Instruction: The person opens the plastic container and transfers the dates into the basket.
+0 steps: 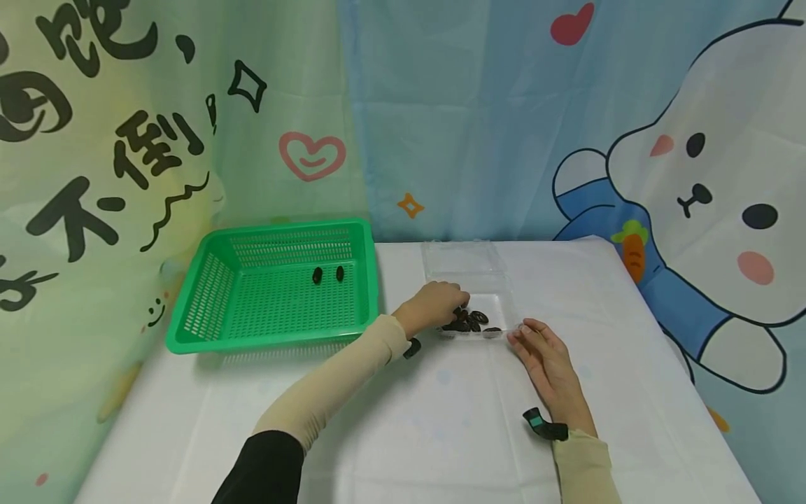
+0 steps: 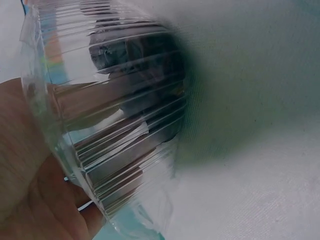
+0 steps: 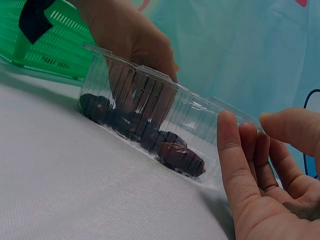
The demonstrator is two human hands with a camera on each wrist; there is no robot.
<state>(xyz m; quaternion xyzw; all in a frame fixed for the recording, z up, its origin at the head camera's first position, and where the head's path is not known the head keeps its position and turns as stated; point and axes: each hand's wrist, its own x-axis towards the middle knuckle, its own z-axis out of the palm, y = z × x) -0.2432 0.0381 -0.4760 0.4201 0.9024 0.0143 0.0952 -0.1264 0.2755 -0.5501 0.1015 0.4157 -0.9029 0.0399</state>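
Observation:
A clear plastic clamshell box [image 1: 502, 305] lies on the table with its lid [image 1: 462, 259] folded back. Several dark brown dates [image 1: 480, 317] are in its tray, mostly toward the left and the near wall. My left hand [image 1: 434, 306] reaches down into the tray, fingers among the dates. Through the ribbed wall [image 2: 125, 165] in the left wrist view, the fingers show right at the dates [image 2: 150, 60]; I cannot tell whether they hold one. At the near right corner, my right hand [image 1: 548, 360] pinches the box rim between thumb and fingers [image 3: 228, 135].
A green perforated basket [image 1: 264, 344] stands to the left of the box, with a date [image 1: 317, 275] and another date [image 1: 340, 274] on its floor. A white cloth covers the table [image 1: 441, 434]. Behind it hangs a printed curtain [image 1: 441, 105]. Both wrists wear dark straps [image 1: 546, 427].

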